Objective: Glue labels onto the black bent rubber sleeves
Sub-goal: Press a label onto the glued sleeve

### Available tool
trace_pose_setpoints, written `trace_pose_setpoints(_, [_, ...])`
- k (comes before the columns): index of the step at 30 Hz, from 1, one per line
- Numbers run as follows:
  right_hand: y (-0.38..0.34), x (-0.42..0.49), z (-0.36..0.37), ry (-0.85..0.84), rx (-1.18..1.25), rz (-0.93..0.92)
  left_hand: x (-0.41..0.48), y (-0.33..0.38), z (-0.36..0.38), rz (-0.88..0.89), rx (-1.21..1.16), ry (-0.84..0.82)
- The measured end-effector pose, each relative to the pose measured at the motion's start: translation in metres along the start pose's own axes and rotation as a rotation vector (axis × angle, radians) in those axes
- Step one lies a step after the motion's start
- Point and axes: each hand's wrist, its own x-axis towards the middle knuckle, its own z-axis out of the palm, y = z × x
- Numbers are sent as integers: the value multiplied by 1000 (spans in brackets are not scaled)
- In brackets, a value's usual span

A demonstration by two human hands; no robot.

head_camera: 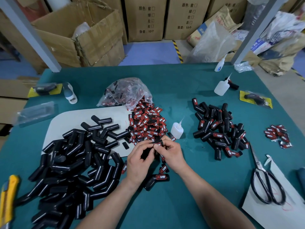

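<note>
Labelling step's on: left hand (140,162) curls round a black bent sleeve (146,153) just in front of the label pile (148,124), and right hand (172,154) pinches a label (158,143) against it. Next, I'd guess, it needs pressing down square.

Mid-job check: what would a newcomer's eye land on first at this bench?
The heap of unlabelled black bent sleeves at lower left, and the mound of red-and-black labels at centre. Below the labels, the left hand and right hand together pinch one sleeve; a pile of labelled sleeves lies to the right.
</note>
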Motion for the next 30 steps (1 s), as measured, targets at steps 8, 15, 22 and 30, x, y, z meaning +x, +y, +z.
trace_pose_setpoints(8, [0,2,0,25,33,34,0,2,1,-10,14,-5])
trace_pose_setpoints(15, [-4,1,-1,8,10,55,-1,0,1,-20,3,-11])
trace_pose_setpoints(22, [-10,-1,1,-2,48,75,-1,1,-1,-29,-36,-5])
trace_pose_setpoints(30, [-2,1,-2,-18,95,83,-3,-1,0,7,1,-27])
